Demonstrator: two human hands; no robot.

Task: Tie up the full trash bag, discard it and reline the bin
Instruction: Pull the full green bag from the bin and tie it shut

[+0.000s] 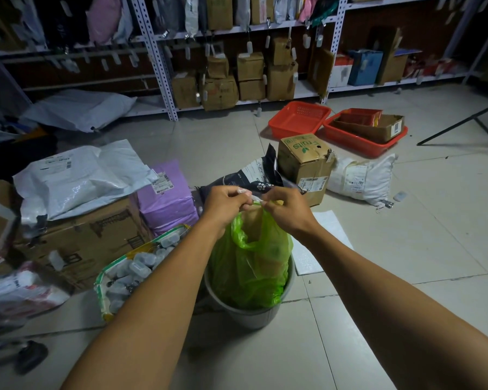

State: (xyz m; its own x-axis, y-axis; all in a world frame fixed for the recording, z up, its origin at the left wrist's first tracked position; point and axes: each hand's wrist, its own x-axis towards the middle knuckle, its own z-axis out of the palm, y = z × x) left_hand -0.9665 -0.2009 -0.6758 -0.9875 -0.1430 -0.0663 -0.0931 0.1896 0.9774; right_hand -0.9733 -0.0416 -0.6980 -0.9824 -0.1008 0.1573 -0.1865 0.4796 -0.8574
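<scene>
From the head camera I see both hands meeting above the bin (250,313). My left hand (224,205) has its fingers (238,192) curled tight, pinching one gathered end of the green trash bag (251,266). My right hand (286,211) pinches the other end, fingers curled, its fingertips almost touching the left hand's. The bag's top is drawn up into a peak between them; its body sits inside the grey bin on the tiled floor (406,291). Just left of the bin leans a clear bag of small white items (133,270). Beyond my hands lie a black pouch (248,175) and a cardboard box (304,167). Two red trays (299,119) sit near the shelving (158,57).
</scene>
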